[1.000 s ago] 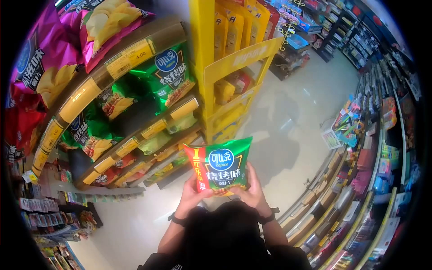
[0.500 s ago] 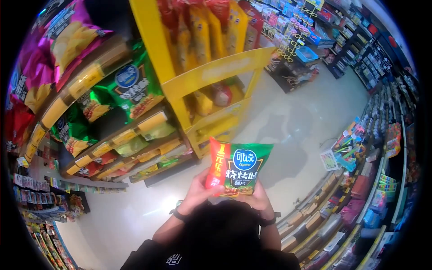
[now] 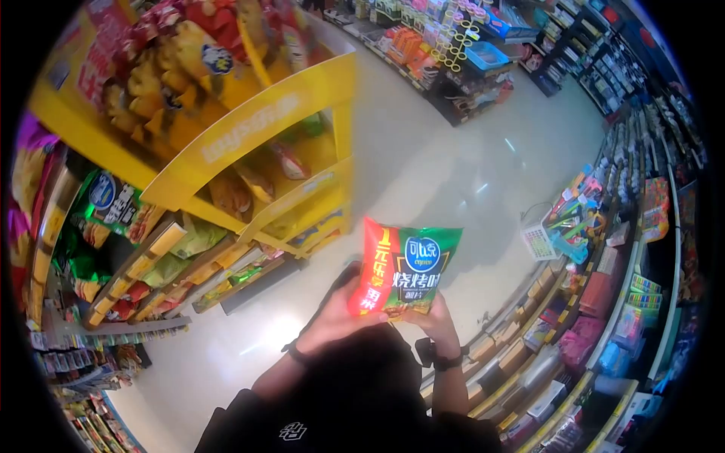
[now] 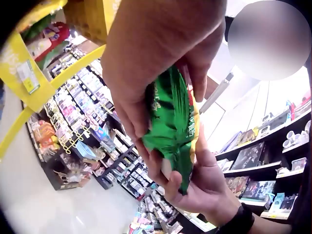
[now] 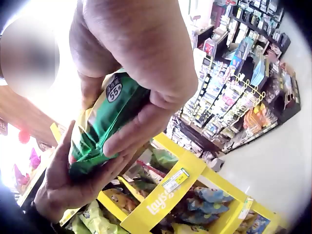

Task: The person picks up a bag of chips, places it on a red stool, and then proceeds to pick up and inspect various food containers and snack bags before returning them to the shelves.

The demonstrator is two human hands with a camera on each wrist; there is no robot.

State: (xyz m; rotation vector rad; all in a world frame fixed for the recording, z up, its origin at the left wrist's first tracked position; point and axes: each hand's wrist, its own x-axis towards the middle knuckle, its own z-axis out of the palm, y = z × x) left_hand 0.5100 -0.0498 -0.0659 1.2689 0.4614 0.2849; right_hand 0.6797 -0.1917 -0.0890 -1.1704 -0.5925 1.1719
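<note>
A green and red bag of potato chips (image 3: 410,273) is held in front of the body, its printed front facing up toward the head camera. My left hand (image 3: 337,315) grips its lower left side, with the thumb along the bottom edge. At the lower right corner, my right hand (image 3: 433,323) holds the bag, its fingers mostly hidden behind it. In the left wrist view, the crimped green end of the bag (image 4: 171,129) lies between both hands. The right wrist view shows a round "55" mark on the bag (image 5: 109,117) and fingers curled round its sides.
A yellow snack rack (image 3: 249,143) stands ahead on the left, filled with bags. Beside it, a wooden shelf (image 3: 140,260) carries green chip bags. Long stocked shelves (image 3: 604,302) curve along the right, and a white basket (image 3: 541,241) of colourful items stands near them.
The head view has turned right and moved along, bringing the yellow rack closer on the left. Both hands keep holding the chip bag, which has shifted slightly right in view.
</note>
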